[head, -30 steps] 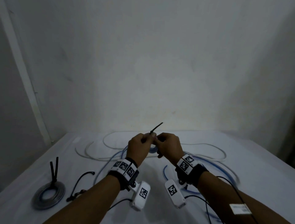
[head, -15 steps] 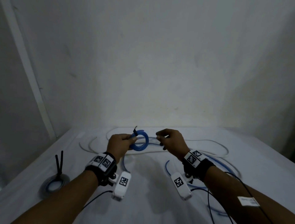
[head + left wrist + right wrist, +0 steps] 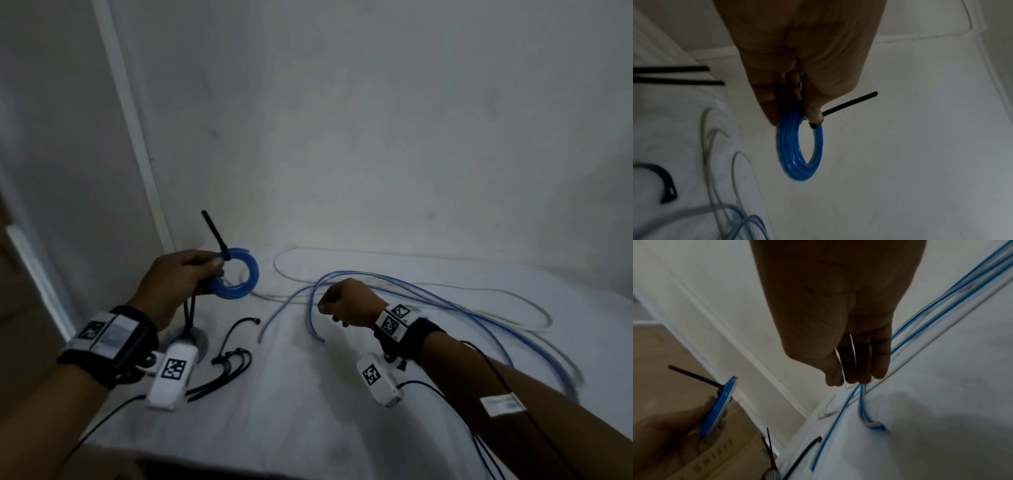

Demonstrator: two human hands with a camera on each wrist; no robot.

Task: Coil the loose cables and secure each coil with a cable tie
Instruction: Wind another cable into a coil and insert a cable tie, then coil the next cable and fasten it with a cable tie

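- Holding the tied blue coil (image 3: 236, 274) up over the bench's (image 3: 308, 411) left end, my left hand (image 3: 178, 277) pinches it at the cable tie (image 3: 214, 233); I reckon the long tail could snag the spare ties (image 3: 233, 356) below as I set it down.
- Slipping is my other worry: only thumb and fingers (image 3: 764, 104) grip the rim, so the coil might twist loose.
- Hovering over the loose blue cables (image 3: 428, 301), my right hand (image 3: 346, 301) hangs loosely curled, holding nothing; it could grab several strands at once and tangle them.
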